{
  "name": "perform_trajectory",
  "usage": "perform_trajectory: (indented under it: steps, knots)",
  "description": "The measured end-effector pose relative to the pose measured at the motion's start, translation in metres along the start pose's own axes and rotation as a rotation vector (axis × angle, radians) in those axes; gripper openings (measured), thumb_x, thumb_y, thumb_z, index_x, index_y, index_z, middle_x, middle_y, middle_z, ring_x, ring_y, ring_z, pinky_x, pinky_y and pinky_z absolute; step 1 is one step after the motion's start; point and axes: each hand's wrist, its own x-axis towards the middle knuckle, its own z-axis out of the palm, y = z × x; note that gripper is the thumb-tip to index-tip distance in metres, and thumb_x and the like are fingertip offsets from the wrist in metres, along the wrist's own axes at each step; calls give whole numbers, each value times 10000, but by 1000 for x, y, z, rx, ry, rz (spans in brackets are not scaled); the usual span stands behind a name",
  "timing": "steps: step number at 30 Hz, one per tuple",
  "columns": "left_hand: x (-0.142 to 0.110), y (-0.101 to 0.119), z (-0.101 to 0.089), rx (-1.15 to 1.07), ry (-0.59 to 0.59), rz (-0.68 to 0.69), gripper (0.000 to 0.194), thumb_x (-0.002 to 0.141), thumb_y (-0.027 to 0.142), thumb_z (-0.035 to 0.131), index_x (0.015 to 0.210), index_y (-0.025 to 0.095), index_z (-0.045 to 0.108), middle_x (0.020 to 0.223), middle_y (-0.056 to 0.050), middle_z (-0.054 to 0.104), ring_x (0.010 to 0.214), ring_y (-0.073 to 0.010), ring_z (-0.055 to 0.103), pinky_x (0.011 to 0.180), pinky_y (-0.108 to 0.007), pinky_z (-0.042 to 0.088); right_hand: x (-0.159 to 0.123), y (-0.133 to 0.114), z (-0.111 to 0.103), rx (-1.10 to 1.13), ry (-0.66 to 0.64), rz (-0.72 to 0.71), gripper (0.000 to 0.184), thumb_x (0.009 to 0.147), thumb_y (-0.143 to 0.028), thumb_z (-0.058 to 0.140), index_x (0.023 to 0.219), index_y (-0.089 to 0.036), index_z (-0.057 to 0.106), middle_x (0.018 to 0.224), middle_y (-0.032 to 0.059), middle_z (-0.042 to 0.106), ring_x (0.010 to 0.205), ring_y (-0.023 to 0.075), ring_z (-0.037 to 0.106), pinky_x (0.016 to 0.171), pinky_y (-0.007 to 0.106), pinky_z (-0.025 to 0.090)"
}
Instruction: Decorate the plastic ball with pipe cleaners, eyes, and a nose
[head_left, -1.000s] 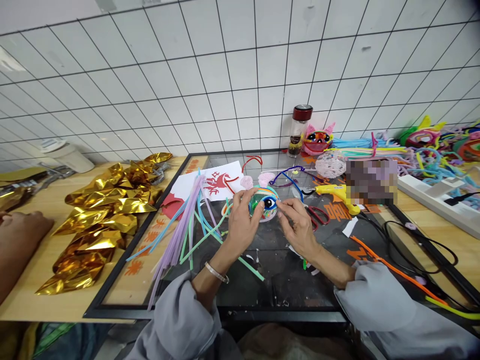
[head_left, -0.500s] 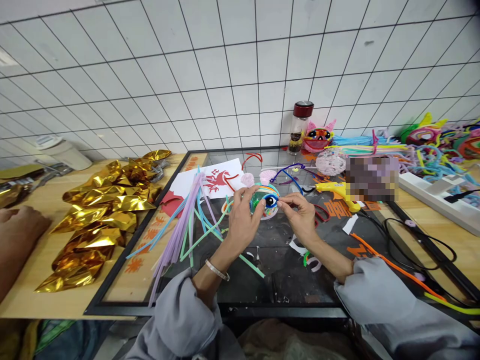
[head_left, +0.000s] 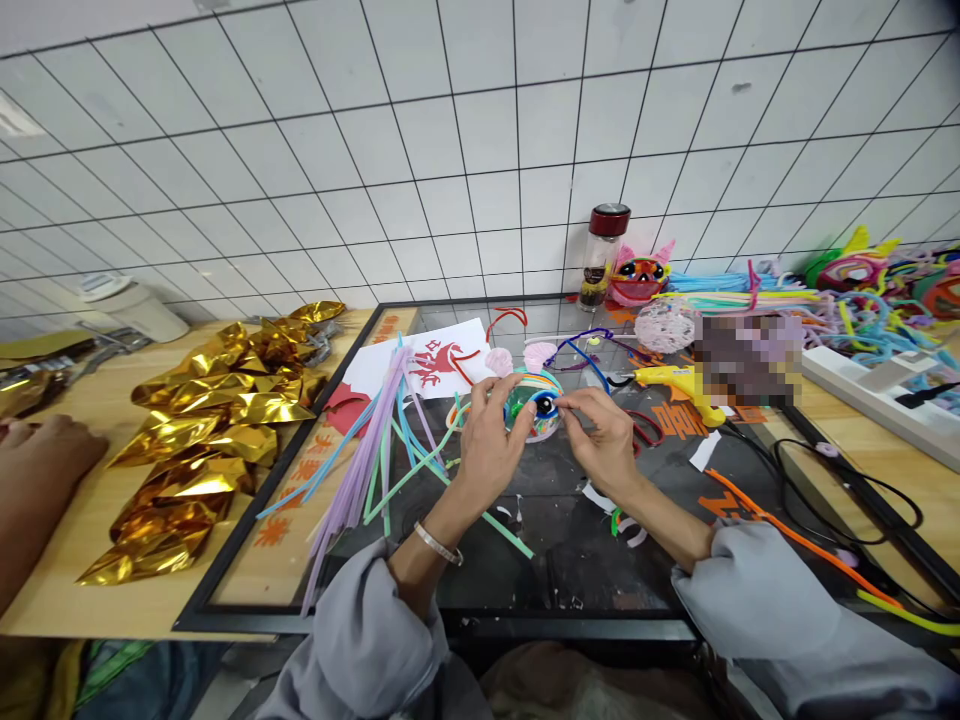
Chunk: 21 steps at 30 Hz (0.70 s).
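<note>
A round decorative eye (head_left: 545, 406), black and white with a blue fuzzy rim, sits between my two hands over a colourful pipe-cleaner face (head_left: 535, 381). My left hand (head_left: 489, 432) is curled over the face's left side, and its thumb touches the eye's edge. From the right, my right hand (head_left: 603, 433) pinches the eye's blue rim between thumb and fingers. Two pink fuzzy ears (head_left: 538, 356) stick out above the face. My fingers hide much of the face's lower and left parts.
Lilac pipe cleaners (head_left: 361, 470) lie left of my hands, beside a white sheet with a red print (head_left: 442, 364). A yellow glue gun (head_left: 684, 388) rests at the right. Gold foil (head_left: 187, 470) and another person's hand (head_left: 52, 460) are far left.
The eye has tilted a little and now sits closer against the face. Both hands keep nearly the same place, and the whole view has shifted slightly.
</note>
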Motion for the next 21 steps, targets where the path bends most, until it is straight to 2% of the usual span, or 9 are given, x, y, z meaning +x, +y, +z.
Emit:
perform_trajectory:
  steps: [9,21]
  knots:
    - [1,2,-2,-3,-22,-22,390,944,334,543,1312,215,596,1279,-125,563,1218,-267,572,1041,-441,469,-5,7,3,160,35,204,134,857,-238,634,937,-223,740,855,41,726,800,198,667,758,345,545]
    - [0,2,-1,-12,0,-4,393,943,310,535,1314,197,601,1272,-131,562,1189,-255,586,1033,-428,474,-3,10,5,241,32,210,103,813,-206,717,901,-227,768,836,31,718,774,182,650,730,323,538]
